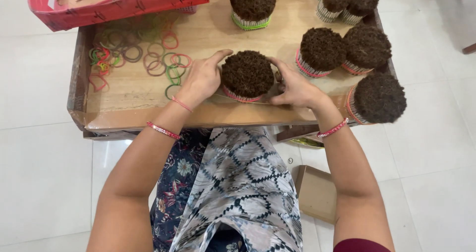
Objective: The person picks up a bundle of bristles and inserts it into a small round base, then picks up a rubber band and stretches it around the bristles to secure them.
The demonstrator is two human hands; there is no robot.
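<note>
i see a red tray [119,4] overhanging the far left corner of the wooden table [148,111]. below it, loose coloured rubber bands [141,56] are scattered over the table's left half. my left hand [201,81] is curled against the left side of a round brown-topped bundle [247,76], thumb over its top edge. that bundle stands upright near the middle of the near edge, with a red band around its base. my right hand [295,88] is cupped on its right side, fingers touching it. so both hands grip the same bundle between them. to the right stand more banded bundles [367,46], and one [379,98] lies tipped at the near right corner. a small cardboard box [315,192] sits on the floor.
</note>
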